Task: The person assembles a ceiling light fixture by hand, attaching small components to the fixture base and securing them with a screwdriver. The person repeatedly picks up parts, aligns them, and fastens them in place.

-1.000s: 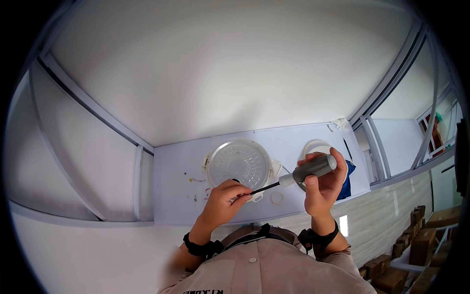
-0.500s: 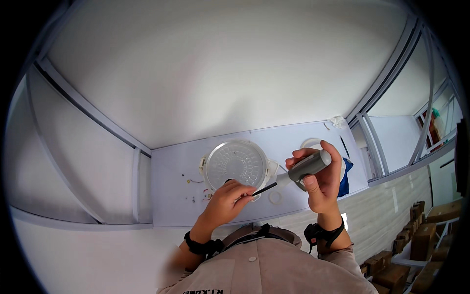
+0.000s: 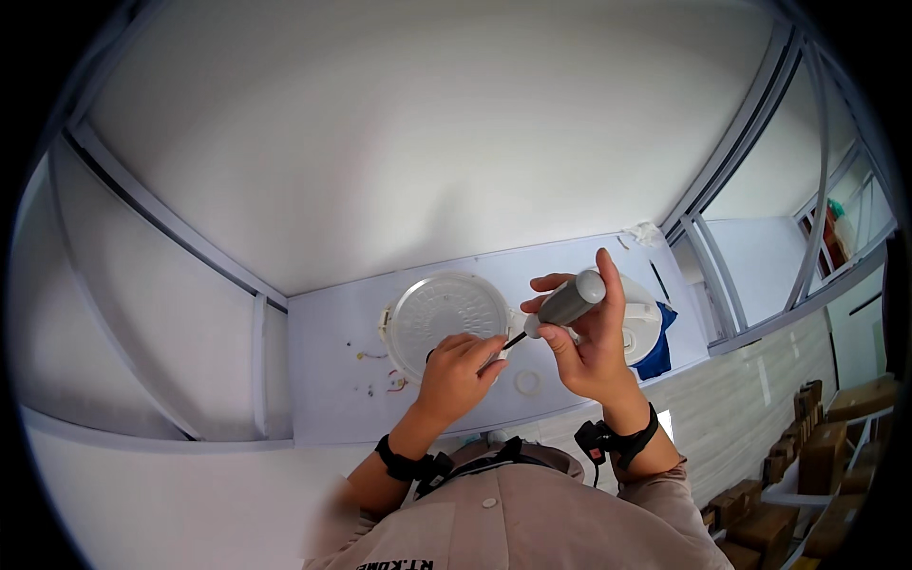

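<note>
My right hand (image 3: 594, 351) holds a screwdriver (image 3: 568, 302) by its thick grey handle, the index finger raised along it. Its dark shaft slants down to the left, and the tip ends at the fingers of my left hand (image 3: 458, 375). Those left fingers are closed at the near right rim of a round white appliance part (image 3: 456, 313) with a shiny patterned metal disc. What they pinch is mostly hidden. A white ring (image 3: 527, 382) lies on the table between my wrists.
Behind my right hand stands a rounded white appliance body (image 3: 642, 332) on blue cloth (image 3: 657, 359). Small wires (image 3: 397, 382) and loose bits lie left of the disc. A thin dark rod (image 3: 660, 282) and crumpled white paper (image 3: 646, 234) are at the far right. Cardboard boxes (image 3: 817, 456) stand beyond the table.
The screwdriver has moved left and tilted more upright. My left hand has shifted right and up along the rim. My view has turned slightly, showing more of the white appliance body.
</note>
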